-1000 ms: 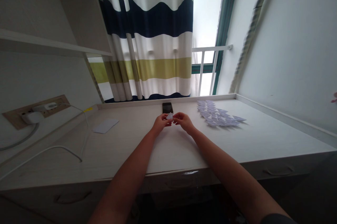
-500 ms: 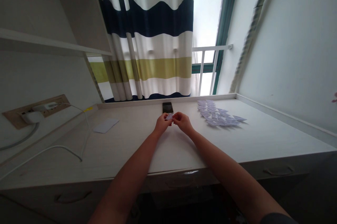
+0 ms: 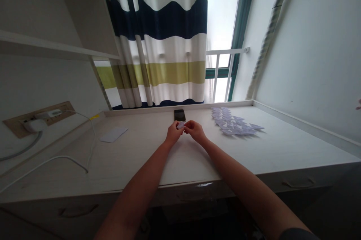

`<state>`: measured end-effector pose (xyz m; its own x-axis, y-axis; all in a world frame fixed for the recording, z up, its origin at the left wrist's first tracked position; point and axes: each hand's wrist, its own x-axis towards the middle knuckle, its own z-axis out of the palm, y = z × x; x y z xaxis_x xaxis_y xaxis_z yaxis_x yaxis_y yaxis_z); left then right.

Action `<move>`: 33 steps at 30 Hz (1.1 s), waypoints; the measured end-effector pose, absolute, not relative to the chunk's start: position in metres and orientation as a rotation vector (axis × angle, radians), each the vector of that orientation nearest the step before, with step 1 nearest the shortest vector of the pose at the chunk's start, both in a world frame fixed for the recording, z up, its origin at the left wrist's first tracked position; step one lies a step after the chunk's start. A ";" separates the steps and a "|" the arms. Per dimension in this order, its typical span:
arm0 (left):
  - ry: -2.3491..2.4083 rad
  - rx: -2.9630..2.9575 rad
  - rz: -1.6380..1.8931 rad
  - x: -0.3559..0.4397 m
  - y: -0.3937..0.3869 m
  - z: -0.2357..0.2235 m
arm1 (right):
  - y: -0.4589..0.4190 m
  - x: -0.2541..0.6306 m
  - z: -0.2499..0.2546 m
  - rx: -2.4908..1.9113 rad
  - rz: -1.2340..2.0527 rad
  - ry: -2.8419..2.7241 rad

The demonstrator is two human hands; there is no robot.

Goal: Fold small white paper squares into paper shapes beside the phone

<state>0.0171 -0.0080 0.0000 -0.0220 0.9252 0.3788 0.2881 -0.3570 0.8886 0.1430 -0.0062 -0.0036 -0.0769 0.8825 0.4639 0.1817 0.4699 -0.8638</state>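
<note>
My left hand (image 3: 173, 133) and my right hand (image 3: 194, 131) meet over the middle of the pale desk (image 3: 135, 157). Both pinch a small folded piece of pale paper (image 3: 181, 124) between their fingertips, held just above the desk top. A dark phone (image 3: 179, 114) lies flat right behind the hands. A heap of several folded pale paper triangles (image 3: 232, 122) lies to the right of my right hand.
A flat white sheet (image 3: 113, 134) lies at the left. A white cable (image 3: 67, 159) runs from a wall socket strip (image 3: 38, 118) across the desk's left side. A striped curtain (image 3: 160, 44) and a window railing (image 3: 222, 70) stand behind the desk.
The hands have drawn slightly closer together around the small paper. The rest of the scene is unchanged.
</note>
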 end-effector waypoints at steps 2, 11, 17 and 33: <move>1.244 1.627 1.397 0.016 -0.007 -0.001 | -0.006 0.143 -0.004 -0.953 0.788 -1.545; 1.083 1.483 1.352 0.016 -0.006 0.000 | -0.002 0.145 -0.007 -0.956 0.815 -1.530; 0.980 1.496 1.347 0.015 -0.003 -0.002 | 0.000 0.146 -0.008 -0.954 0.884 -1.474; 1.022 1.486 1.389 0.010 -0.004 0.001 | -0.004 0.148 0.001 -0.874 1.041 -1.323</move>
<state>0.0096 -0.0042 0.0009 0.0540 0.9476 0.3149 0.0188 -0.3163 0.9485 0.1483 -0.0042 0.0013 -0.0401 0.9444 0.3264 -0.0955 0.3216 -0.9421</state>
